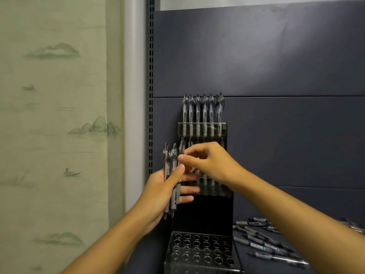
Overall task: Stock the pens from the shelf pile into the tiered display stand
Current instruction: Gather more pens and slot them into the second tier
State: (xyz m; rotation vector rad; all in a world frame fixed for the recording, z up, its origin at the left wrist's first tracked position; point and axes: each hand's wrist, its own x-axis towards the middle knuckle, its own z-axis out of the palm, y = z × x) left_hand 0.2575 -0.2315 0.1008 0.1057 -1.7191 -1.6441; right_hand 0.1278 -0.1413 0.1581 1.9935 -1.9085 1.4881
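So the stocking job looked maybe a third done from where I stood. The tiered display stand (203,194) sat against the dark back panel (276,66) of the shelf, and its top tier (202,129) was already full, a neat row of pens (203,107) standing upright in it. The middle tier was mostly hidden behind the hands, though a few pens seemed to be in there; I couldn't count them. The bottom tier (201,250), nearest me, had nothing in it at all, just rows of bare holes.

The left hand (164,192) was wrapped around a small bunch of pens (170,175), held upright just left of the stand, thumb pressed across the barrels. The right hand (209,163) had its fingers curled in a pinch right at the top of that bunch, in front of the middle tier. Looked like it was picking one off, but whether it actually had a pen, I couldn't tell.

Plenty left: the pile of loose pens (264,242) was lying on the shelf to the right.
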